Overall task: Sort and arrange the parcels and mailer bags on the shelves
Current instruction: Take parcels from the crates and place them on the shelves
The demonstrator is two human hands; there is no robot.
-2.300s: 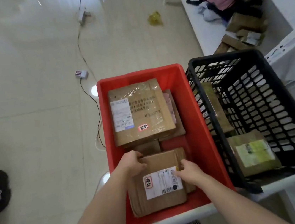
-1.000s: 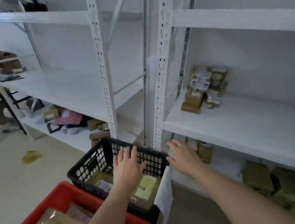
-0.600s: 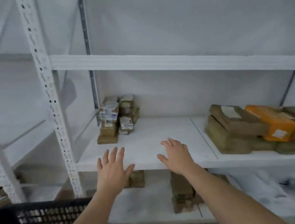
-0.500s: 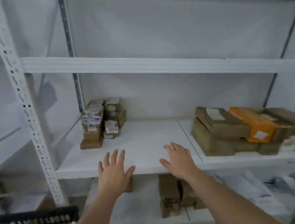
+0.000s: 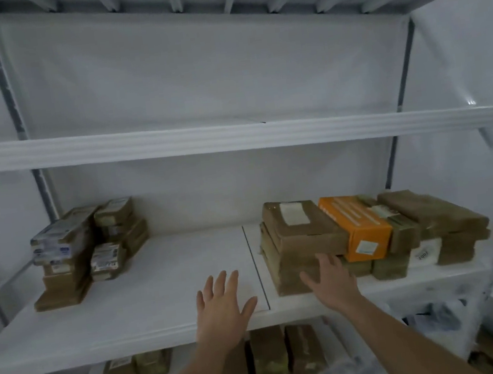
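I face a white metal shelf [image 5: 146, 295]. My left hand [image 5: 222, 307] is spread flat, fingers straight, over the bare middle of the shelf board, holding nothing. My right hand [image 5: 331, 282] reaches with straight fingers to the front of a stack of brown parcels [image 5: 300, 233] on the right; whether it touches is unclear. An orange box [image 5: 358, 226] lies in that pile beside more brown parcels [image 5: 438, 219]. At the left end stands another stack of small labelled parcels [image 5: 70, 255].
An upper shelf board [image 5: 232, 135] runs across above. Below the middle shelf sit more brown parcels [image 5: 276, 360] and a small pair [image 5: 137, 368]. Upright shelf posts [image 5: 35, 169] frame the bay; light bags [image 5: 438, 315] lie lower right.
My view swung from the red and black crates up to the shelf and then right. Both hands let go of the parcel in the crate and now reach, holding nothing, toward the right-hand parcel stack.
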